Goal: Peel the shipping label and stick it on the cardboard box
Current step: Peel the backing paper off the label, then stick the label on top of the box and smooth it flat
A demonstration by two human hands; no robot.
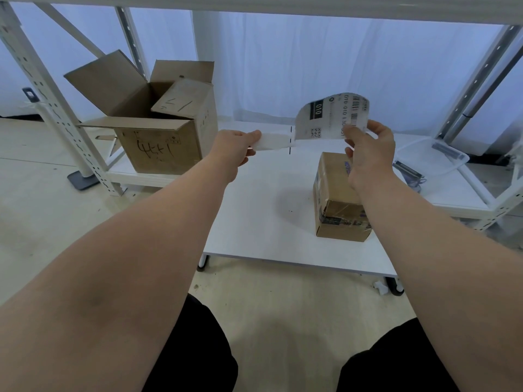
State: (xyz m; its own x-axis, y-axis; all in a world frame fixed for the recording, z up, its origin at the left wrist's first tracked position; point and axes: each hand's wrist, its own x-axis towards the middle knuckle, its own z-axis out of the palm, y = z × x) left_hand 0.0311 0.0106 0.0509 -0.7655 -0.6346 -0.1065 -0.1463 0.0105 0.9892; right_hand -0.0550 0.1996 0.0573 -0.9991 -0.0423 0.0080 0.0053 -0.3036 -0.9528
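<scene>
A small taped cardboard box [338, 210] stands on the low white table [254, 216], right of centre. Above it my right hand [370, 151] pinches the shipping label [328, 116], a white sheet with barcodes and a black "010" block, curled upward. My left hand [233, 149] grips the white backing strip [276, 141], which stretches flat towards the label's lower left corner. The label is partly lifted off the backing. Both are held in the air above the table's far half.
A large open cardboard box [158, 120] with handwriting sits on the low shelf at the left. A clear plastic tray [430, 159] lies at the right. White metal rack uprights [42, 94] frame both sides. My knees are at the bottom.
</scene>
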